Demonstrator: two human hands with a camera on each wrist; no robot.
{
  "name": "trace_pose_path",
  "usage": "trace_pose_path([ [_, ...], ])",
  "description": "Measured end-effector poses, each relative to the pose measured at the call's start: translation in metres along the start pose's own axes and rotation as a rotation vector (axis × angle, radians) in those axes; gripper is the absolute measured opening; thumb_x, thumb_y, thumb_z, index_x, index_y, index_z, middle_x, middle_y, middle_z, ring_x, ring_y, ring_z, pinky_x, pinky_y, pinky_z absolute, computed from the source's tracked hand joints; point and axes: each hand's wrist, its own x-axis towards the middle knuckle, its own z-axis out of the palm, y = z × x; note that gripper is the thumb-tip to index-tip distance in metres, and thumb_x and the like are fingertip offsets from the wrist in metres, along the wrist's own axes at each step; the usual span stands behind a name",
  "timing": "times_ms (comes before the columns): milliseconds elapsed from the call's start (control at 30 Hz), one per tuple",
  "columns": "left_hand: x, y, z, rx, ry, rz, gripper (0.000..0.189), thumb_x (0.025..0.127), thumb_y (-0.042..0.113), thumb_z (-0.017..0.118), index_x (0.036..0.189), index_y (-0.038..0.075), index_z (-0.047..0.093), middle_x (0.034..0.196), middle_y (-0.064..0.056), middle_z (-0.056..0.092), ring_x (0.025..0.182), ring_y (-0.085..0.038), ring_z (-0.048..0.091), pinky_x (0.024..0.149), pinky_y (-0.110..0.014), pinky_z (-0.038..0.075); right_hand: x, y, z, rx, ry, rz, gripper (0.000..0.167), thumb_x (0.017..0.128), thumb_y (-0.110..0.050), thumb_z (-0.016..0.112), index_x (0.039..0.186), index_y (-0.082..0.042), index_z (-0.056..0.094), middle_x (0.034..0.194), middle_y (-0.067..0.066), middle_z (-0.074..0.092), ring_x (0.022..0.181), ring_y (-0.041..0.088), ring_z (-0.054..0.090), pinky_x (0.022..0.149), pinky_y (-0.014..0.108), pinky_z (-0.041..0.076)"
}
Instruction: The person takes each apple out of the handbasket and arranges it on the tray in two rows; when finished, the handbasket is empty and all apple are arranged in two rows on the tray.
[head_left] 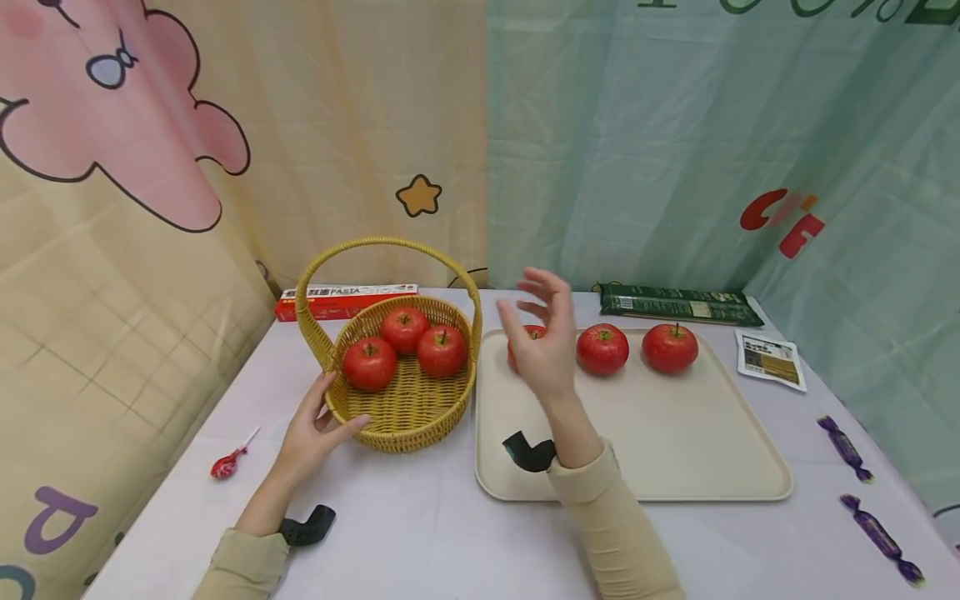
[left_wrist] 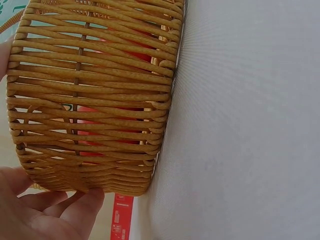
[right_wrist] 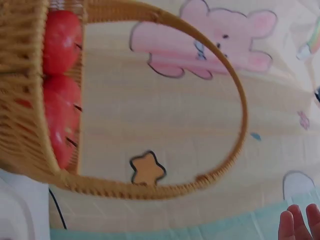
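Observation:
A yellow wicker basket [head_left: 401, 437] with a tall arched handle holds three red apples, one of them the left apple [head_left: 370, 364]. My left hand [head_left: 309, 435] grips its near left side, thumb at the front rim and fingers round the outer wall; the left wrist view shows the fingertips [left_wrist: 90, 202] against the weave. My right hand [head_left: 547, 337] is raised over the left part of a cream tray [head_left: 675, 450], fingers loosely bent and holding nothing. Behind it an apple [head_left: 534, 332] is partly hidden. Two more apples, a middle apple [head_left: 602, 349] and a right apple [head_left: 670, 348], sit along the tray's back.
Behind the basket lies a red pasta box [head_left: 322, 308]; a green packet [head_left: 678, 305] lies behind the tray. To the right are a white sachet [head_left: 771, 360] and two purple wrapped candies [head_left: 846, 450]. A red lollipop [head_left: 227, 463] lies at the left. Curtains [head_left: 360, 150] stand behind the table.

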Motion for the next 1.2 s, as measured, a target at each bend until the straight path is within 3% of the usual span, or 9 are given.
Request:
trace_pose_path([
  [100, 0.0, -0.003, 0.0, 0.003, 0.002, 0.002, 0.088, 0.085, 0.021, 0.072, 0.15, 0.008, 0.014, 0.156, -0.01, 0.009, 0.14, -0.031, 0.017, 0.106, -0.045, 0.029, -0.014, 0.012, 0.026, -0.092, -0.176, 0.021, 0.046, 0.085, -0.007, 0.067, 0.125, -0.001, 0.046, 0.119, 0.013, 0.052, 0.109, 0.022, 0.052, 0.087, 0.042, 0.051],
  [233, 0.0, -0.005, 0.001, -0.015, -0.003, 0.004, 0.088, 0.084, 0.019, 0.072, 0.15, 0.006, 0.015, 0.156, -0.01, 0.009, 0.14, -0.031, 0.016, 0.107, -0.045, 0.029, -0.031, 0.031, 0.048, -0.239, -0.38, 0.125, 0.049, 0.086, -0.019, 0.066, 0.129, -0.01, 0.044, 0.126, 0.006, 0.048, 0.113, 0.017, 0.049, 0.089, 0.042, 0.051],
  [600, -0.002, -0.003, 0.001, -0.009, 0.001, 0.011, 0.087, 0.084, 0.023, 0.072, 0.15, 0.006, 0.017, 0.156, -0.01, 0.009, 0.14, -0.03, 0.016, 0.107, -0.045, 0.028, -0.049, 0.063, 0.063, -0.456, -0.719, 0.407, 0.072, 0.084, -0.031, 0.07, 0.142, -0.013, 0.031, 0.148, 0.013, 0.024, 0.133, 0.029, 0.029, 0.103, 0.051, 0.036],
  [833, -0.001, -0.003, 0.001, -0.01, 0.008, 0.012, 0.088, 0.084, 0.024, 0.072, 0.15, 0.006, 0.016, 0.156, -0.009, 0.009, 0.14, -0.031, 0.017, 0.107, -0.045, 0.028, -0.042, 0.071, 0.076, -0.454, -0.752, 0.496, 0.084, 0.078, -0.037, 0.074, 0.144, -0.014, 0.027, 0.153, 0.017, 0.011, 0.137, 0.034, 0.023, 0.104, 0.057, 0.033],
  [1000, -0.002, -0.001, 0.001, -0.016, 0.006, 0.007, 0.088, 0.084, 0.021, 0.072, 0.15, 0.006, 0.015, 0.156, -0.01, 0.009, 0.139, -0.031, 0.018, 0.107, -0.046, 0.029, -0.038, 0.077, 0.086, -0.444, -0.72, 0.582, 0.088, 0.076, -0.038, 0.075, 0.145, -0.015, 0.025, 0.154, 0.018, 0.004, 0.141, 0.033, 0.007, 0.105, 0.059, 0.028],
  [1100, -0.001, -0.001, 0.001, -0.013, 0.007, 0.009, 0.088, 0.084, 0.021, 0.072, 0.15, 0.006, 0.015, 0.156, -0.01, 0.009, 0.139, -0.032, 0.018, 0.107, -0.047, 0.03, -0.039, 0.08, 0.089, -0.476, -0.702, 0.595, 0.089, 0.076, -0.037, 0.076, 0.145, -0.015, 0.025, 0.154, 0.018, 0.007, 0.142, 0.032, 0.001, 0.107, 0.059, 0.025],
  [1200, 0.0, -0.001, 0.001, -0.015, 0.007, 0.004, 0.088, 0.084, 0.02, 0.072, 0.15, 0.007, 0.015, 0.156, -0.009, 0.009, 0.14, -0.031, 0.018, 0.107, -0.046, 0.03, -0.04, 0.082, 0.092, -0.518, -0.707, 0.569, 0.088, 0.075, -0.036, 0.077, 0.144, -0.013, 0.027, 0.153, 0.017, 0.018, 0.142, 0.034, 0.006, 0.107, 0.057, 0.026],
])
